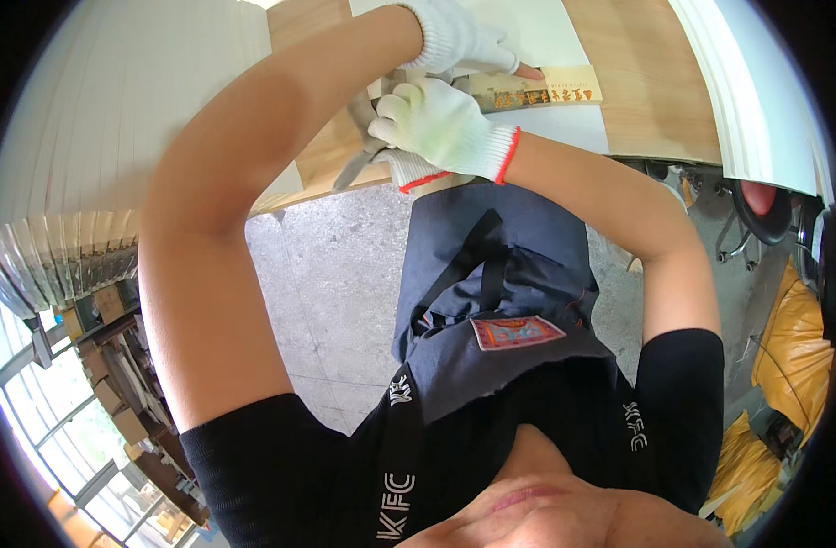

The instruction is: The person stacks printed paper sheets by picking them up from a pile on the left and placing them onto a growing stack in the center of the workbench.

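Note:
My left hand (464, 41), in a white knit glove, reaches across the wooden table with its fingers stretched out. One bare fingertip rests on a printed strip (573, 84) in beige and dark tones with orange lettering. That strip lies across a large white sheet (564, 128). Just nearer, my right hand (427, 123), in a white glove with a red-edged cuff, has its fingers curled. What lies inside them is hidden. Beneath it, at the table's near edge, is a greyish knit glove (409, 169) with red edging, partly covered.
Tall stacks of white sheets (116, 119) fill the left side. Another white stack (756, 82) stands at the right of the wooden table (660, 78). To the right below are a wheeled chair (756, 215) and yellow sacks (788, 352). Shelves with cartons (130, 384) stand lower left.

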Motion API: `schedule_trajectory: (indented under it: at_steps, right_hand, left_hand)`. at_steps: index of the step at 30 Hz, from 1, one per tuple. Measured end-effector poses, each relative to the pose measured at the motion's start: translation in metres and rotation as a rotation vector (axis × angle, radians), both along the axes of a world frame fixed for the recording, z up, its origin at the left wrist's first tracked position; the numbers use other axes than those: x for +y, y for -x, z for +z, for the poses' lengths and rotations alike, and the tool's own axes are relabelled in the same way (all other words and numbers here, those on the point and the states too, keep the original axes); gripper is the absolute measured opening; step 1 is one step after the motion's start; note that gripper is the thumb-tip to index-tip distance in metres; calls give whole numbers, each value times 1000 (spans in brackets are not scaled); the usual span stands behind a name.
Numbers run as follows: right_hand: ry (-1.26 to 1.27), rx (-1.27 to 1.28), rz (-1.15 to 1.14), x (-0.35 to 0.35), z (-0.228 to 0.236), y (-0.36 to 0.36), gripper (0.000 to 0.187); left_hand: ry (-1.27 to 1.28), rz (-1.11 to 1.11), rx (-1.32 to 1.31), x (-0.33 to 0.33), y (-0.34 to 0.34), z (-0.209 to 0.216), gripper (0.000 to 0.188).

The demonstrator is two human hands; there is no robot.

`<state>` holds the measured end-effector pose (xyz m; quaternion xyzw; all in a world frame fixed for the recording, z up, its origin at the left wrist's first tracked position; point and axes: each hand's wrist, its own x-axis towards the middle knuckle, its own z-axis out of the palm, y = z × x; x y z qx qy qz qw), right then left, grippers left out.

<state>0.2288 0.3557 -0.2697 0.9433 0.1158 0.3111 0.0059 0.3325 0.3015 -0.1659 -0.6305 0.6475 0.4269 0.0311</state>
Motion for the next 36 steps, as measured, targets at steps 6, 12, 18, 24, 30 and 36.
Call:
schedule_trajectory:
  at_steps: [6, 12, 18, 24, 30, 36]
  right_hand:
    - [-143, 97, 20, -23, 15, 34, 14]
    - [-104, 138, -141, -174, 9, 172, 29]
    - [104, 366, -765, -202, 47, 195, 37]
    - [-201, 499, -344, -143, 62, 152, 48]
    - [-249, 440, -232, -160, 27, 158, 47]
    - [-131, 385, -377, -159, 29, 158, 47]
  left_hand:
    - [107, -368, -552, 17, 6, -2, 81]
    - [180, -568, -647, 24, 11, 7, 106]
    - [257, -414, -787, 36, 35, -7, 74]
    - [754, 183, -193, 137, 101, -42, 74]
    - [438, 1879, 1808, 187, 109, -66, 22]
    - [632, 2070, 1638, 172, 92, -60, 20]
